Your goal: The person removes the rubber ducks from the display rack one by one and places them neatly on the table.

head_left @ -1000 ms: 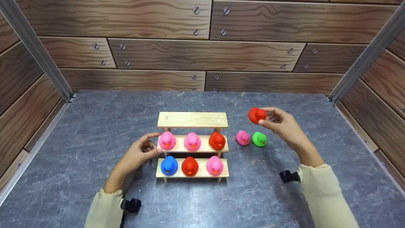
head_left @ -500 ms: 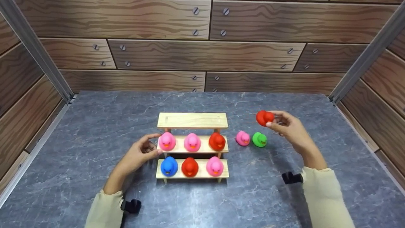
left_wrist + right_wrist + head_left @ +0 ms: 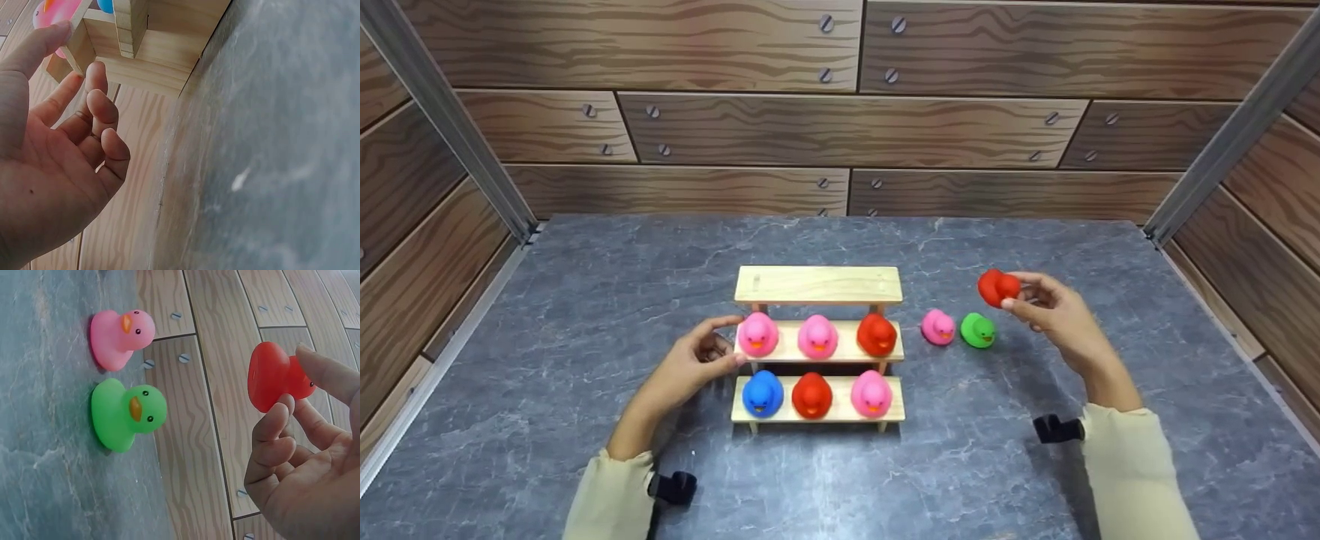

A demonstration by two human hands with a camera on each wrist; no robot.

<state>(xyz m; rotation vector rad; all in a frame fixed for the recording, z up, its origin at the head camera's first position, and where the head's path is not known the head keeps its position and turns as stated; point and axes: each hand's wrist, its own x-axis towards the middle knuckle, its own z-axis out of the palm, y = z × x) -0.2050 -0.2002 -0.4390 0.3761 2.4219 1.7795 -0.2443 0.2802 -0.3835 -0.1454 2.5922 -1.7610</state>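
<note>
In the head view, my right hand (image 3: 1063, 319) pinches a red rubber duck (image 3: 998, 289) between thumb and fingers, raised off the table. The right wrist view shows this duck (image 3: 273, 377) tipped, its flat base facing left. My left hand (image 3: 684, 367) holds the left end of the middle step of a wooden display shelf (image 3: 817, 283), thumb at the front edge and index finger at the back. On that step sit a pink duck (image 3: 757, 334), another pink duck (image 3: 817, 337) and a red duck (image 3: 877, 334). The bottom step bears a blue duck (image 3: 763, 394), a red duck (image 3: 812, 395) and a pink duck (image 3: 871, 394).
Right of the shelf, a pink duck (image 3: 938, 327) and a green duck (image 3: 978, 330) stand side by side on the grey marbled table (image 3: 840, 487). Wood-patterned panels (image 3: 847, 127) wall the table's back and sides.
My right hand has moved right and slightly toward me with the red duck, away from the shelf, to beyond the green duck. The left hand has stayed at the shelf's end.
</note>
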